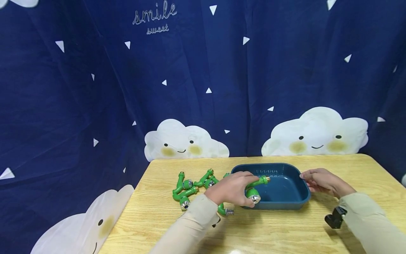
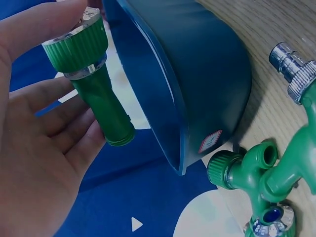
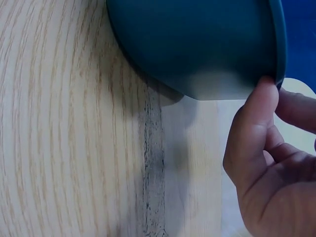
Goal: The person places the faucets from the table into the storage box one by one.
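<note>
My left hand [image 1: 233,188] holds a green plastic tap fitting [image 1: 257,188] over the left rim of the dark blue tub [image 1: 299,197]. In the left wrist view the fitting [image 2: 96,84] lies across my fingers [image 2: 64,128], with the thumb on its ribbed cap and the tub's outer wall [image 2: 197,74] right beside it. My right hand [image 1: 321,181] rests at the tub's right end. In the right wrist view its thumb [image 3: 254,123] touches the tub's rim [image 3: 279,54] and the other fingers curl behind the edge.
Several more green tap fittings [image 1: 190,188] lie in a heap on the wooden table [image 1: 285,229] left of the tub; two of them [image 2: 276,168] show close up in the left wrist view. A dark blue cloud-print curtain [image 1: 203,81] hangs behind the table.
</note>
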Demonstrator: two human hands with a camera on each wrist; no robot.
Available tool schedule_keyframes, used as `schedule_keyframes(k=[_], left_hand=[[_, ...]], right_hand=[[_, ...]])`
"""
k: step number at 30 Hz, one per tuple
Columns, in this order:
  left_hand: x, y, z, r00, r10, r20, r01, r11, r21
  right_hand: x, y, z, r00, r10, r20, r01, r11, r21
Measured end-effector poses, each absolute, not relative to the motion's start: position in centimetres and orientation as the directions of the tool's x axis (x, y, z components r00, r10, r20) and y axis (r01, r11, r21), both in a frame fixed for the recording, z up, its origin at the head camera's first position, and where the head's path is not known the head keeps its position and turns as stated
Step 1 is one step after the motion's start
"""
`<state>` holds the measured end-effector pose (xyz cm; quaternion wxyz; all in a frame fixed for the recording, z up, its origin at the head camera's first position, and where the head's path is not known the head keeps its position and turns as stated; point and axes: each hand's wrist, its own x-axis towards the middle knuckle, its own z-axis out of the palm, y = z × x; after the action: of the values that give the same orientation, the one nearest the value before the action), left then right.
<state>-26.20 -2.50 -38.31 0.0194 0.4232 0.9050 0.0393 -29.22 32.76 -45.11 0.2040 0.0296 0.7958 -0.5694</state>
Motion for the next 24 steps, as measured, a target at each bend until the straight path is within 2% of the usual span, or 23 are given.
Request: schedule_keyframes(k=[11,24], left_hand=[[-26.7,-0.6,-38.4,-0.628,0.778,-0.014,0.777,0.628,0.047],[-27.1,0.4,-38.5,-0.625,0.780,-0.030,0.777,0.626,0.068]], right_hand=[[-29.1,32.7,-45.2,-0.913,-0.176,-0.369,0.296,0.337,-0.894],[-29.2,32.7,-45.0,-0.913,-0.173,-0.369,0.296,0.340,-0.893]])
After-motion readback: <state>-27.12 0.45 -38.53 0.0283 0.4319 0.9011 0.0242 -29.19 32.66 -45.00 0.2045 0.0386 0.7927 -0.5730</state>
